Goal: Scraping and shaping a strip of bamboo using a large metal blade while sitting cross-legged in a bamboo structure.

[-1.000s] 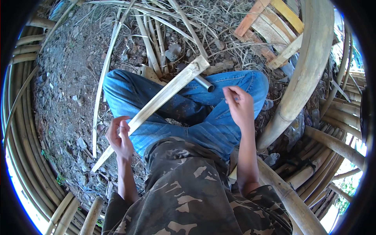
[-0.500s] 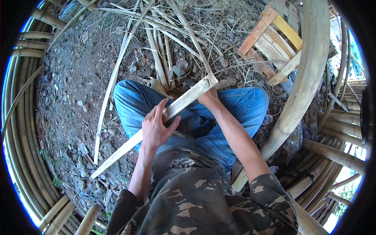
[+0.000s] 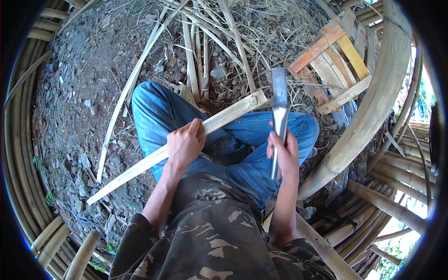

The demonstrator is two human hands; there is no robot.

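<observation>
My left hand (image 3: 183, 145) is closed around a flat split-bamboo strip (image 3: 135, 171). The strip slants across my lap, from low on the left up to its squared end above my right leg. In my right hand (image 3: 285, 151) is a broad-bladed knife (image 3: 280, 95), gripped by its shiny metal handle and held upright with the blade pointing away from me. The blade is a little blurred, and its edge cannot be made out. It stands just right of the strip's far end, apart from it.
Long bamboo slats (image 3: 190, 58) and dry shavings (image 3: 289, 32) lie on the stony ground ahead. A broken wooden crate (image 3: 343, 95) sits at the far right. A thick bamboo pole (image 3: 368, 126) curves along my right side, and stacked bamboo poles (image 3: 23, 140) line the left.
My right hand has come away from the strip's far end, moved right, and now holds the knife upright. My left hand has closed more firmly round the strip.
</observation>
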